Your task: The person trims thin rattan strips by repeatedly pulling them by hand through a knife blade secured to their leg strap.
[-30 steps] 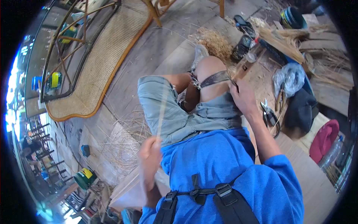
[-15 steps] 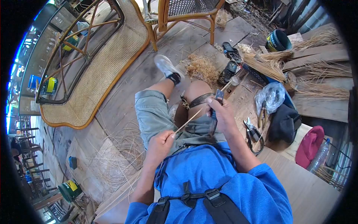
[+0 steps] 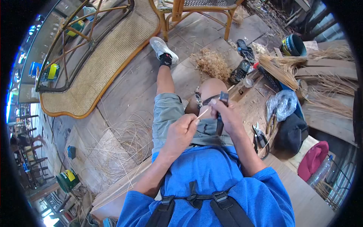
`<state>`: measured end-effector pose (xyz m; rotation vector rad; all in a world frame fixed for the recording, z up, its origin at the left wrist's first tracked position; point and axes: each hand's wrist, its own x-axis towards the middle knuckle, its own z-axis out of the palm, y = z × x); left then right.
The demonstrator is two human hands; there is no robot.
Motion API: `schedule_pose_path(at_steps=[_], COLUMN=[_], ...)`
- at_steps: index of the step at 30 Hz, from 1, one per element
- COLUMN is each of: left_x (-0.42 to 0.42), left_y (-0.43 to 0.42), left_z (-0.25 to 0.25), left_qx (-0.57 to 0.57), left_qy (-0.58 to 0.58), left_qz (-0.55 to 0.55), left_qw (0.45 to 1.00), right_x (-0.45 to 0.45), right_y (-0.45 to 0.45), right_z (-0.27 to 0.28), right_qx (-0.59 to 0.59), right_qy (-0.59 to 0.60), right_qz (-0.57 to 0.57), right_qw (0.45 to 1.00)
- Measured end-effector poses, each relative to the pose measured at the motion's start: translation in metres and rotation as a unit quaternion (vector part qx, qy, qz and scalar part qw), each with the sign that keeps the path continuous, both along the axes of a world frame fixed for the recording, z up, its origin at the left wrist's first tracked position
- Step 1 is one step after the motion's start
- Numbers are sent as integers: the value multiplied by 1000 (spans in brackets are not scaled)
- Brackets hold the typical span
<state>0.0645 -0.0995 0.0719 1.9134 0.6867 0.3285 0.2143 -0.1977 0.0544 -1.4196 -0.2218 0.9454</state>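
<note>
My left hand is closed around a thin pale rattan strip, whose free end points up toward my other hand. Close beside it, above my lap, my right hand grips a dark knife-like tool held roughly upright, with its lower end toward my shorts. The strip's tip lies just left of the right thumb; whether it touches the tool I cannot tell. A dark pad is strapped around my right knee. Loose coils of thin rattan strips lie on the floor to the left.
A rattan bench with woven cane lies at the upper left, near a cane chair. Curly shavings are ahead of my knee. At right are scissors, a plastic bag, a black cap and rattan bundles.
My left hand has moved up and right, closer to my right hand, and less of the strip shows between them. The right hand keeps its grip on the tool. The whole view has shifted slightly.
</note>
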Motion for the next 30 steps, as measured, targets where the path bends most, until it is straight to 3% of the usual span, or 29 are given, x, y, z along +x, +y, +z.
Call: schedule_pose_path(at_steps=[3, 6, 9, 13, 17, 19, 20, 24, 30], left_x=[-3, -3, 0, -4, -7, -8, -10, -25, -12], left_y=[2, 7, 19, 30, 34, 35, 36, 42, 37], left_z=[-11, -19, -16, -32, -34, -31, -30, -33, -21], left_qx=[89, -84, -370, -471, -471, -462, -453, -417, -452], left_qy=[-28, 32, 46, -6, -4, 7, 14, 40, 43], left_qz=[-22, -35, -22, -26, -22, -32, -45, -73, -70], left_qw=[995, 995, 928, 882, 882, 886, 890, 905, 888], right_x=[18, 28, 35, 26, 19, 7, -1, 6, -5], right_y=[-4, -6, -11, -17, -20, -3, -1, 6, 4], right_z=[0, 12, 8, 0, -5, 17, 10, 5, 10], right_qx=[-1, 19, 58, 35, 2, 15, 8, 55, 12], right_qy=[-33, -40, 12, 36, 20, 5, 46, 32, 13], right_qz=[-51, -63, -51, 3, 143, 213, 166, 166, 240], right_qw=[998, 997, 997, 999, 990, 977, 985, 984, 971])
